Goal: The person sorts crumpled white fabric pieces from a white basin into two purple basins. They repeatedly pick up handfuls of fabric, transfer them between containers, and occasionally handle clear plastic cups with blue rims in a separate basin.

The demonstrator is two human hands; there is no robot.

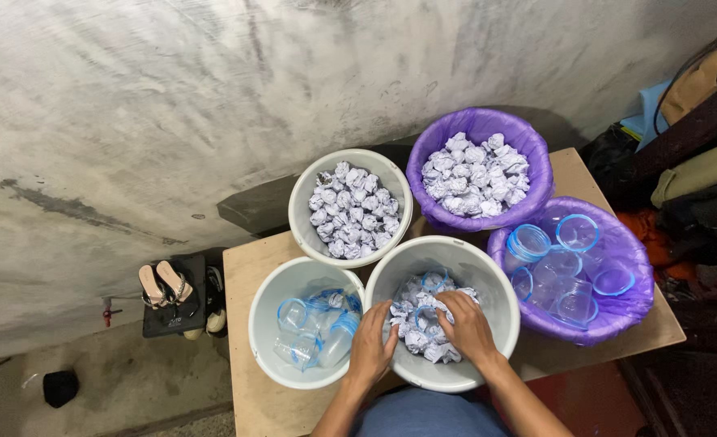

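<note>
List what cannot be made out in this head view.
- Whether either hand grips anything: the left hand and right hand cover the crumpled paper balls beneath them in the white bucket.
- Forearms: cut off by the bottom edge.
- Items at the right edge: dark, overlapping, cut off.

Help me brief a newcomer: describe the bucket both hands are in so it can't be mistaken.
On the wooden table stand five buckets. It is the white bucket at the near edge, centre. Alone it mixes crumpled paper balls with clear containers, under the left hand and right hand.
</note>
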